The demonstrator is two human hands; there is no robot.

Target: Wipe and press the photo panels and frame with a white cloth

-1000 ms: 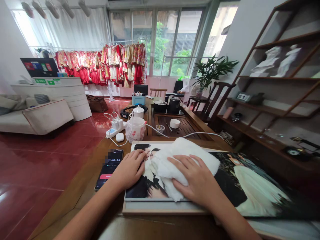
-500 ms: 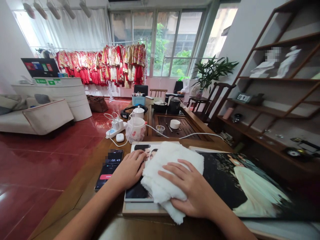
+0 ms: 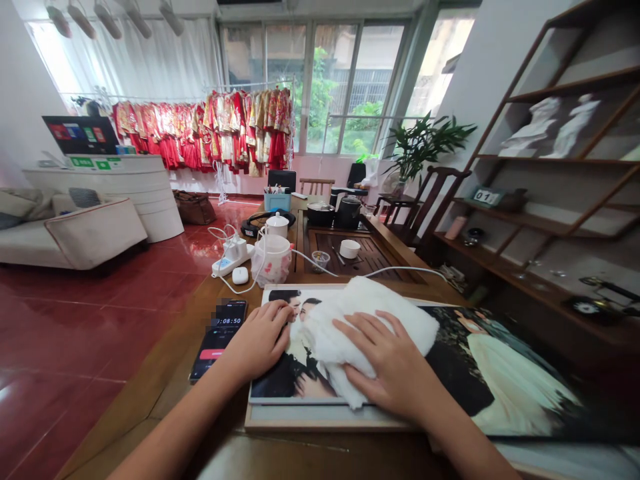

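Observation:
Under my right hand (image 3: 387, 360) is a folded, fluffy white cloth (image 3: 415, 319); the fingers and thumb press into it and grip it. The cloth lies across the right part of a framed photo print (image 3: 273, 387) of a couple, covering some of it. My left hand (image 3: 265, 337) rests on the left side of this print, fingers stretched out and holding nothing. To the right is a larger photo print (image 3: 520, 373) with a pale gown on a dark ground; the cloth and my right forearm hide its left part.
A phone (image 3: 220, 340) with a running timer lies left of the prints on the wooden table (image 3: 165, 413). Beyond stand a patterned cup (image 3: 271, 260), a power strip (image 3: 233, 260), a tea tray (image 3: 375, 257) and a white bowl (image 3: 350, 249). A white cable (image 3: 400, 268) crosses the tray.
My right hand and the cloth have slid right and slightly away from me, uncovering more of the couple in the print. My left hand has stayed in place.

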